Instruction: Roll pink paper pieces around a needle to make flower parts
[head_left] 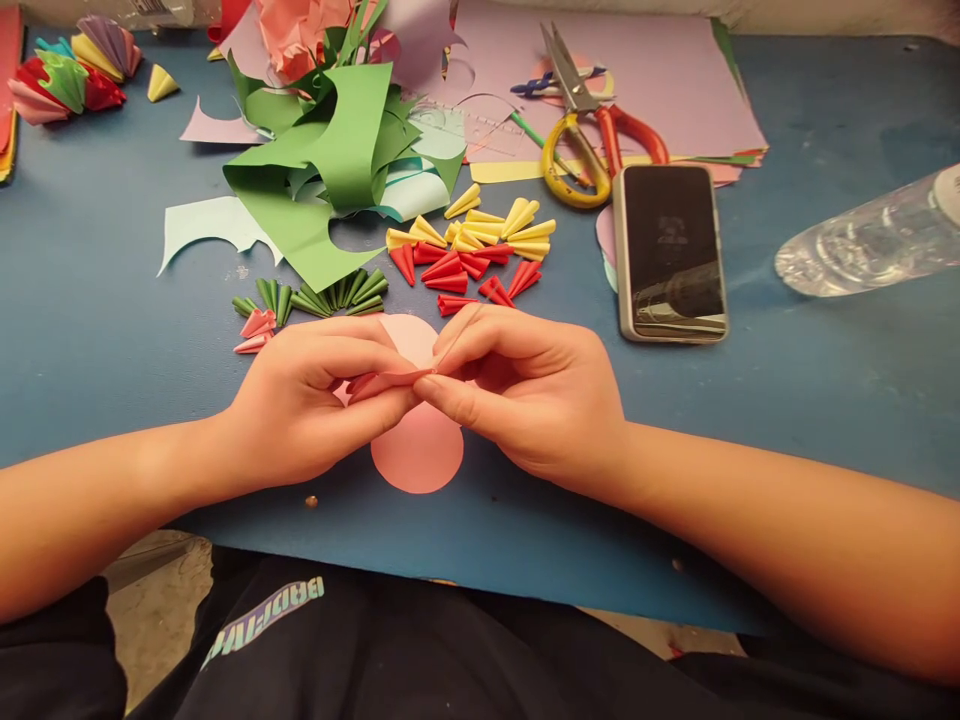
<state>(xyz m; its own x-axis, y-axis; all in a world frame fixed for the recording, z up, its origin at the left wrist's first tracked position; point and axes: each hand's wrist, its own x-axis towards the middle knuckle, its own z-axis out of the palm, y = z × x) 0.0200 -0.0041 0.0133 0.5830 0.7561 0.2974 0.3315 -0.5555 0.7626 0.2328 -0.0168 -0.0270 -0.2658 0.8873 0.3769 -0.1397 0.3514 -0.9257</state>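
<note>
Between my two hands is a small piece of pink paper [394, 380], partly hidden by the fingers. My left hand [319, 395] pinches its left part, and my right hand [517, 385] pinches its right end with thumb and fingertips. Below them on the table lies a flat pink paper circle [418, 450]. Another pale pink round paper [411, 338] shows just behind the fingers. Small rolled paper cones lie beyond my hands: green cones [341, 292], pink cones [256, 330], red cones [450, 268] and yellow cones [480, 230].
Green paper scraps [322, 160] are heaped at the back. Scissors [585, 110] rest on lilac paper sheets [660, 80]. A phone [670, 255] lies to the right, with a clear plastic bottle [862, 235] beyond it. Pleated paper pieces [75, 70] sit at the far left.
</note>
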